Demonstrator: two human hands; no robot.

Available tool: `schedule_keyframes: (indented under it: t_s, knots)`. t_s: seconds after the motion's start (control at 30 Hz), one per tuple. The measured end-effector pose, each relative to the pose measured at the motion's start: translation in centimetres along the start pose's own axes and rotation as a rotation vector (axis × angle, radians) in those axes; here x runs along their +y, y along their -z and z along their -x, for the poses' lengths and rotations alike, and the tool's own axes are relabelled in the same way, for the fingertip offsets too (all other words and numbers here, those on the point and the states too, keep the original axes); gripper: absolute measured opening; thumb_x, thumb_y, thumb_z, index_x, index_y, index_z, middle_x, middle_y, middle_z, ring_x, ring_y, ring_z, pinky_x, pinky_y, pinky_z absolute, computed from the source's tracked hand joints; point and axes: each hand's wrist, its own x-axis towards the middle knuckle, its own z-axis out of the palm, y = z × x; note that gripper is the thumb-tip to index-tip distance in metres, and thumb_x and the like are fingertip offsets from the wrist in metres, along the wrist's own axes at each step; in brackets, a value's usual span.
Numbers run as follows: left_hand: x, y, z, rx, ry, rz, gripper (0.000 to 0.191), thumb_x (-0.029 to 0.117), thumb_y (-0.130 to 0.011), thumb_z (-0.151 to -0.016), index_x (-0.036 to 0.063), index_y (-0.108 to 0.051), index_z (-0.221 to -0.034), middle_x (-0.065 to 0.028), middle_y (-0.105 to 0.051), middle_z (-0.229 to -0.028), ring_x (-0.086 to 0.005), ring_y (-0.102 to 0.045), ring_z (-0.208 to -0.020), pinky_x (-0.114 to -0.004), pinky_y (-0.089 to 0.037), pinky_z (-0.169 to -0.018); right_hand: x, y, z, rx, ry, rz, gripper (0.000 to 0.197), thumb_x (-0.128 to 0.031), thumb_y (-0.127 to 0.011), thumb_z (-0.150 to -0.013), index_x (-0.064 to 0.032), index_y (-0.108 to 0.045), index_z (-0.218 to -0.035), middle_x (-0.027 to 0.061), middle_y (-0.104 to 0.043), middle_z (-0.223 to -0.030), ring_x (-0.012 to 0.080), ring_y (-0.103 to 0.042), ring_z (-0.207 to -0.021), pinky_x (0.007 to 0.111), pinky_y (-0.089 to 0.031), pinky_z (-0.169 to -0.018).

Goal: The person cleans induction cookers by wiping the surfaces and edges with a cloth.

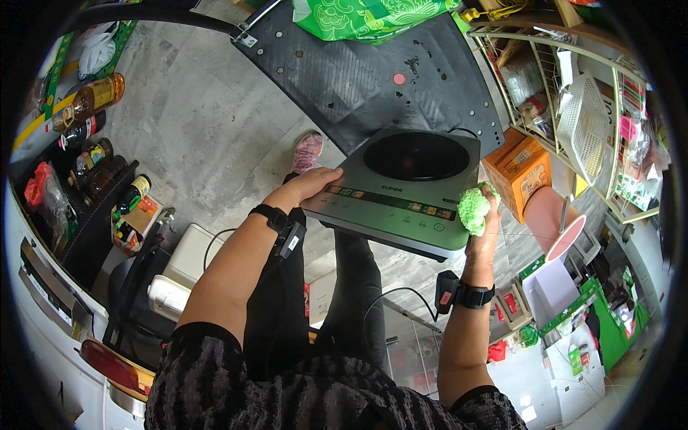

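A grey Supor induction cooker (371,172) with a round black cooking plate (416,156) is held in front of me, slightly tilted. Its control strip (391,202) faces my body. On the left edge, my left hand (317,181) grips the cooker near the front corner, with the fingers hidden underneath. My right hand (490,215) holds a bunched light-green fluffy cloth (474,208) against the cooker's right edge. A black cord (463,130) shows behind the cooker's far right corner.
Beyond the cooker is a black ribbed board (344,70) bearing a green patterned bag (371,19). An orange cardboard box (518,174) and a pink bin (553,223) stand at right, beside a wire rack (537,64). Several bottles (99,97) stand at left.
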Motion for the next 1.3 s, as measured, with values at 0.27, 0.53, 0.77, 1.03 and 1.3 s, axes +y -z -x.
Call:
schedule_keyframes:
  t_s: [0.27, 0.53, 0.77, 1.03, 1.3]
  knots:
    - [2.0, -4.3, 5.7, 0.314, -0.570, -0.714, 0.064, 0.041, -0.056, -0.081, 0.0029, -0.035, -0.128, -0.0165, -0.048, -0.119, -0.0268, -0.044, -0.113, -0.031, -0.033, -0.094, 0.5, 0.2, -0.9, 0.021, -0.025, -0.036, 0.040, -0.033, -0.048, -0.083, 0.0013, -0.056, -0.102, 0.0087, -0.059, -0.092, 0.0152, -0.056, -0.081, 0.026, -0.042, -0.074]
    - [2.3, -14.6, 10.0, 0.258, -1.180, -1.223, 0.083, 0.031, -0.074, -0.062, 0.0074, -0.030, -0.129, -0.0178, -0.043, -0.120, -0.0322, -0.042, -0.112, -0.039, -0.033, -0.095, 0.0, -0.8, 0.2, 0.004, 0.079, 0.123, 0.036, -0.025, -0.041, -0.086, 0.0037, -0.057, -0.102, 0.0138, -0.060, -0.092, 0.0159, -0.057, -0.081, 0.026, -0.043, -0.073]
    - [2.6, -19.0, 9.1, 0.501, -1.481, -1.393, 0.078, 0.020, -0.076, -0.055, 0.0034, -0.035, -0.120, -0.0177, -0.047, -0.114, -0.0333, -0.049, -0.102, -0.041, -0.039, -0.088, -0.9, -0.3, 0.4, -0.030, 0.086, -0.066, 0.040, -0.033, -0.051, -0.083, 0.0047, -0.058, -0.095, 0.0073, -0.059, -0.081, 0.0153, -0.056, -0.073, 0.026, -0.043, -0.068]
    - [3.3, -17.8, 9.2, 0.491, -1.351, -1.286, 0.069, 0.014, -0.077, -0.055, 0.0014, -0.039, -0.111, -0.0196, -0.050, -0.113, -0.0332, -0.052, -0.099, -0.038, -0.044, -0.082, -2.0, 4.8, -0.1, -0.241, 0.233, -0.292, 0.031, -0.022, -0.055, -0.084, -0.0098, -0.054, -0.113, 0.0021, -0.060, -0.096, 0.0101, -0.058, -0.081, 0.024, -0.050, -0.066]
    - [4.6, -19.7, 10.6, 0.605, -0.953, -1.159, 0.067, 0.014, -0.077, -0.052, 0.0016, -0.046, -0.110, -0.0182, -0.052, -0.109, -0.0339, -0.052, -0.099, -0.038, -0.043, -0.082, -0.2, 0.5, 3.6, -0.388, 0.885, 0.141, 0.030, -0.025, -0.056, -0.080, -0.0101, -0.058, -0.106, 0.0125, -0.051, -0.115, 0.0337, -0.036, -0.117, 0.044, -0.027, -0.099]
